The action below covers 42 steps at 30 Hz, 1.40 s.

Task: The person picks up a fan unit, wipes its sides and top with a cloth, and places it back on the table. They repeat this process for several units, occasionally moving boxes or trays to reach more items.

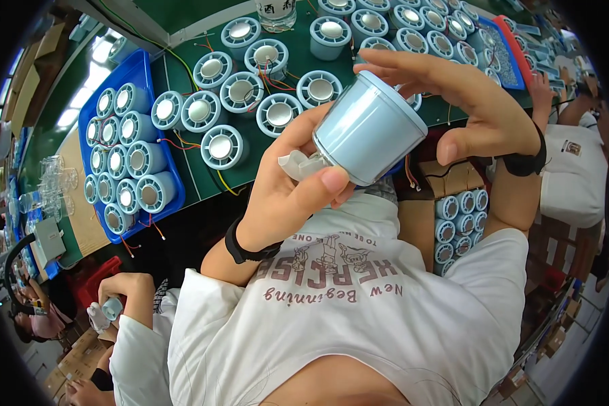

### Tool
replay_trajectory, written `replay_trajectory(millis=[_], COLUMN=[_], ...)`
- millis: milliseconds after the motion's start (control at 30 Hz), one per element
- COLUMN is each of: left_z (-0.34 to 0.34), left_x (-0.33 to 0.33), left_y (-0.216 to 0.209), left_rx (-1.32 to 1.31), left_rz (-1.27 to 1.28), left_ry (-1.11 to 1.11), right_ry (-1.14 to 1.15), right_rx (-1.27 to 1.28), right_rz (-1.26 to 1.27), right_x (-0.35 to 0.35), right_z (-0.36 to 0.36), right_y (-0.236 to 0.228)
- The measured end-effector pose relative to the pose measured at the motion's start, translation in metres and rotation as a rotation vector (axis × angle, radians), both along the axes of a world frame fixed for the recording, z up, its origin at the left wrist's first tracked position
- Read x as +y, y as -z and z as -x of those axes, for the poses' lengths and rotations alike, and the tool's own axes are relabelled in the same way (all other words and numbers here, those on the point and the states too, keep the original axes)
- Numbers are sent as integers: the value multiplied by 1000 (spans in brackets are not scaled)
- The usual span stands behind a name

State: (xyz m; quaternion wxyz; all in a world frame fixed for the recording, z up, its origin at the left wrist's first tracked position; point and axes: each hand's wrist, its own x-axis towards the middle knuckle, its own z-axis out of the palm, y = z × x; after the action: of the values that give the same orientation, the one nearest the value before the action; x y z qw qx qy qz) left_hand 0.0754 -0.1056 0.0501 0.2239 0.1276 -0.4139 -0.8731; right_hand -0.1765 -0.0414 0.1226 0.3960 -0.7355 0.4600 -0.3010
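My left hand is closed around a light blue, cup-shaped plastic housing, its thumb pressed at the lower edge. The housing is tilted, with a glossy, clear-looking skin around its side. A small white piece shows between my left thumb and fingers; its kind is unclear. Beside the housing's right side, my right hand is open, fingers stretched and thumb apart. Some fingertips pass behind the housing's upper rim, so I cannot tell whether they touch it. Similar blue housings with silver round centres and thin wires stand on the green table.
A blue tray full of housings sits at the left. Below the right table edge is a cardboard box of more housings. A clear bottle and a blue bin stand farther back. A co-worker's hand is at lower left.
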Motion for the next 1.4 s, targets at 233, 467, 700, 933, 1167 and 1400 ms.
replay_trajectory(millis=[233,467,700,933,1167,1400], left_z=[3,0,-19,-8,-3,4], left_x=[0,11,-11,-13,-14,-17], left_y=[5,0,10,31,33,39], left_rx=[112,-103,-592,-887,-1053,-971], left_rz=[-89,192,1380,1540,1559,1535], left_ry=[148,22,-437,-667,-557,-636], right_ry=[69,189,877,934,819,716], right_rx=[225,302,576,1030,970,951], right_rz=[70,88,143,93,-7,1], right_x=[0,10,29,34,20,27], right_z=[-18,-18,89,251,255,272], right_y=[-6,-13,-36,33,45,51])
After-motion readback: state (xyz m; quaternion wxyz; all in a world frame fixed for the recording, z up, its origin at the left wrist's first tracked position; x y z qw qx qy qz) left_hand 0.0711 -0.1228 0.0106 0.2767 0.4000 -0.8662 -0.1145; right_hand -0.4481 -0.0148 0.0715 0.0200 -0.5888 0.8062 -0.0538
